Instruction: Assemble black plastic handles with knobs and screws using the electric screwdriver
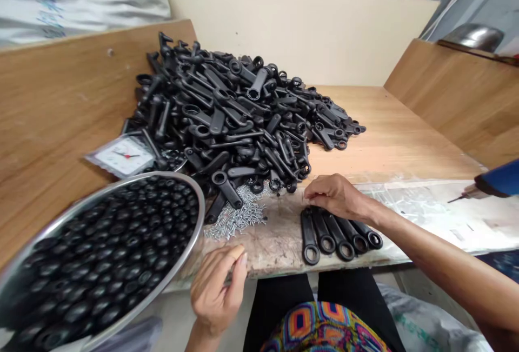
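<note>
Several black plastic crank handles [335,233] lie side by side at the front of the bench, their ring ends toward me. My right hand [338,198] is over their far ends, thumb and fingers pinched together; whatever is between the fingertips is too small to make out. Near the bench's front edge, my left hand [219,290] is curled closed with the thumb against the fingers, and its contents are hidden. Small silver screws [239,214] are heaped just beyond the left hand, left of the row of handles.
A large pile of black handles [243,108] covers the back left. Round black knobs [109,254] fill a wide metal basin [201,200] at left, beside a square clock [124,156]. A blue power screwdriver [497,181] juts in from the right. Wooden boards [300,27] wall the bench.
</note>
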The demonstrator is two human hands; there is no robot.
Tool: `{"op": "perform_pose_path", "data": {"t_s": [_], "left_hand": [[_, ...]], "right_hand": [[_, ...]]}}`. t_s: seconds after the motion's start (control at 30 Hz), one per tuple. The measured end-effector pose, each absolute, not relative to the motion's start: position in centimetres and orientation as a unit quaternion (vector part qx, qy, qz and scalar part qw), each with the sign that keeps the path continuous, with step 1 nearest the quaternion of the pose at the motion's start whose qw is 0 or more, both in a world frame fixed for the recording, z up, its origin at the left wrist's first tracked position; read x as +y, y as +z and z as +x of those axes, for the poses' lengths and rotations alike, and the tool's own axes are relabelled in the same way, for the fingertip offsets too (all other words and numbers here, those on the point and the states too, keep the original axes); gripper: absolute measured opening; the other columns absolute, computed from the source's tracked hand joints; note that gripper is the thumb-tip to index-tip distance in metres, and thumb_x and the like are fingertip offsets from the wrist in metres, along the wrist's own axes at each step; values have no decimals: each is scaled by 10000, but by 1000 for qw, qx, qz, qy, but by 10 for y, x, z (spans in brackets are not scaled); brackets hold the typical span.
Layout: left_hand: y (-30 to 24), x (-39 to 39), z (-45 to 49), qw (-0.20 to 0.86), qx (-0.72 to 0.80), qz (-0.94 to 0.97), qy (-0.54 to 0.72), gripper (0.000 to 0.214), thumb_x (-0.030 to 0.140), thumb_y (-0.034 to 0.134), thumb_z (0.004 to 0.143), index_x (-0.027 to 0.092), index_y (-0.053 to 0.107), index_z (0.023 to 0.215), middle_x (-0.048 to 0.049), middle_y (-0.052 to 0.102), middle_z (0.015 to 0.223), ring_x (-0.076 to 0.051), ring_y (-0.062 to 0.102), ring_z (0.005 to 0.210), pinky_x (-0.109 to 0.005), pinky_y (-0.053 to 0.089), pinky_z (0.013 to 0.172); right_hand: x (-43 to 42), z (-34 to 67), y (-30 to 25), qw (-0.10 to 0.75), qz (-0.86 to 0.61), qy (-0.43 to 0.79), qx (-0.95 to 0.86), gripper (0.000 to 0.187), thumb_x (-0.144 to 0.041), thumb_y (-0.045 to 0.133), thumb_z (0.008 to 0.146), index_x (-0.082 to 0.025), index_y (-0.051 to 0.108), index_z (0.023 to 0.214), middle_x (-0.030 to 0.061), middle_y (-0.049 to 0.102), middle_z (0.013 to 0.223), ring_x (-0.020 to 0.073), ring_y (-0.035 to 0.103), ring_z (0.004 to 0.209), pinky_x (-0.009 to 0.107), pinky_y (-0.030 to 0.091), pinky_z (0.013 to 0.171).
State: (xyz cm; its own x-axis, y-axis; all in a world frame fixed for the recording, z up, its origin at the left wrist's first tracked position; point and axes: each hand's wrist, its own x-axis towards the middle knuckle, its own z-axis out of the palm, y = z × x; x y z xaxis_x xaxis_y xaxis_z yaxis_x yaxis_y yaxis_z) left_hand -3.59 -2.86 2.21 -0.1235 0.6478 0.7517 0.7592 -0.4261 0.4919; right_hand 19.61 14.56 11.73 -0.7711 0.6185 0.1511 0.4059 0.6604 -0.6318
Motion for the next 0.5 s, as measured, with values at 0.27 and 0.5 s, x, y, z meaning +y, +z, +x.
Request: {"op": "perform_pose_path", "data": {"t_s": [0.27, 0.5], "left_hand": [[24, -26, -35, 69, -536, -665, -516, 283, -3, 599, 720, 134, 621, 966, -51, 640, 770, -150, 601, 722, -293, 487, 702], [25, -28, -35, 58, -535, -667, -515, 303, -2, 593, 718, 143, 621, 982, -45, 637, 777, -156, 601, 722, -296, 491, 691]], "right_hand": [[136, 199, 119, 143, -237, 232, -933, 149, -72, 512, 770, -174, 620, 761, 14, 621, 719, 136, 565, 745, 228, 386, 679], [133, 196, 121, 114, -239, 188, -946, 159, -75, 505, 786, -171, 619, 731, 25, 621, 712, 145, 556, 748, 243, 373, 673]]}}
